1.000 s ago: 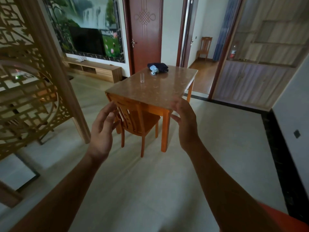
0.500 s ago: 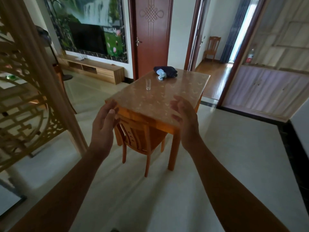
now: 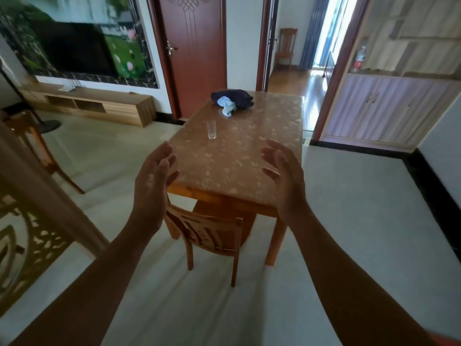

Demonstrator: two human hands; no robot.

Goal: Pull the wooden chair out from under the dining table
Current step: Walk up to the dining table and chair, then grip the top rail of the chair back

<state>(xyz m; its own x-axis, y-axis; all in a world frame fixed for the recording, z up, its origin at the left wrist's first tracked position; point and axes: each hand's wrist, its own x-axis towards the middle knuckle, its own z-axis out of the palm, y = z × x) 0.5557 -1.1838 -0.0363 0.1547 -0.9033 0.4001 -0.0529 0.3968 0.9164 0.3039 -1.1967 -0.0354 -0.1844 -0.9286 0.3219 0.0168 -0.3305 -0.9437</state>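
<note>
A wooden chair (image 3: pixel 207 233) with a slatted back stands tucked under the near end of the dining table (image 3: pixel 239 156), its seat mostly hidden beneath the tabletop. My left hand (image 3: pixel 154 181) is raised in the air above the chair's left side, palm inward, fingers spread, holding nothing. My right hand (image 3: pixel 284 176) is raised the same way over the table's near right corner, also empty. Neither hand touches the chair or the table.
A clear glass (image 3: pixel 211 129) and a dark bundle of cloth (image 3: pixel 232 98) sit on the table. A carved wooden screen (image 3: pixel 30 221) stands at the left, with another chair (image 3: pixel 37 151) behind it. Pale tiled floor lies around me; a TV cabinet (image 3: pixel 94 106) lines the far wall.
I have come closer to the table, which now looms larger and nearer. Both hands stay raised and empty, spread a little wider apart.
</note>
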